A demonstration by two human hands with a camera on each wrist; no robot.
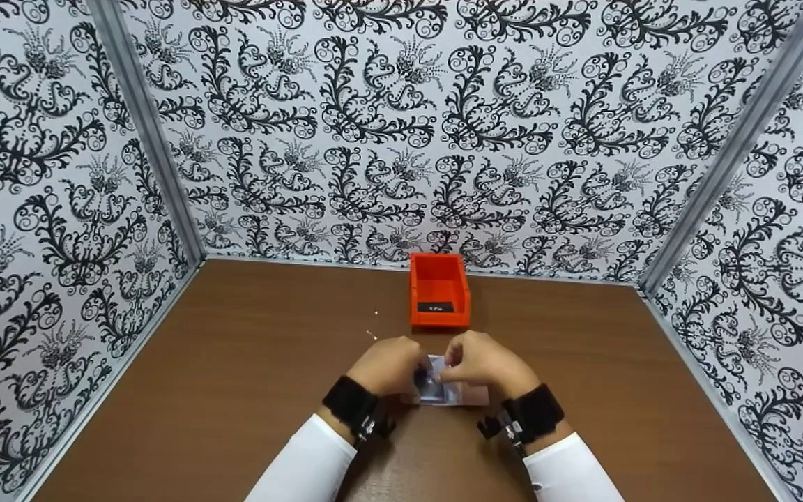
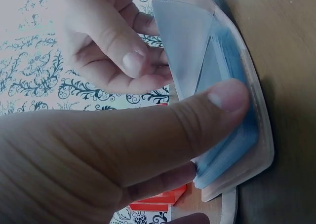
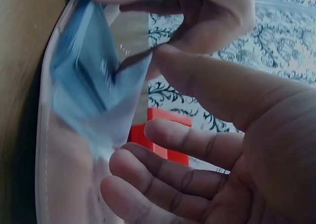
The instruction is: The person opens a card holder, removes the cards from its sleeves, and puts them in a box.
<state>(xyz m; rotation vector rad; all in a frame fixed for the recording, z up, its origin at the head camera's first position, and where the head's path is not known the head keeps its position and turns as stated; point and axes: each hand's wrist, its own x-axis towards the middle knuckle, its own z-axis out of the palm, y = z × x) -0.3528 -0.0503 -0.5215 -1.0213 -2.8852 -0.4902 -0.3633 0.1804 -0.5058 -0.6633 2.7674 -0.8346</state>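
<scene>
So the left grip [image 1: 387,366] is clamped on the stack of bluish clear sleeves [image 2: 229,140], thumb laid across the face and a finger showing at the far edge. The right grip [image 1: 488,362] looks looser: thumb at the corner of a see-through flap [image 2: 182,41] that sticks up off the stack, the other fingers loosely bent and apart from it. Doesn't look like an actual pinch, though the plastic is pretty blurry in the right wrist view.

All that plastic sits inside a pale pinkish wallet [image 1: 475,396], spread out under both hands, right at the tabletop [image 1: 269,341]. Can't really tell if it's lying flat or lifted a touch.

My read is that the step in hand is getting one sleeve apart from the rest, maybe to get at its pocket. Next move probably calls for the left to pin the stack while the right gets a proper hold on that corner, and gently, since thin plastic likes to cling and slip.

Further out, just beyond the hands, there's an orange bin [image 1: 440,321] with a small black thing [image 1: 436,307] with white marks in it. Behind that, patterned wall [image 1: 373,104].
</scene>
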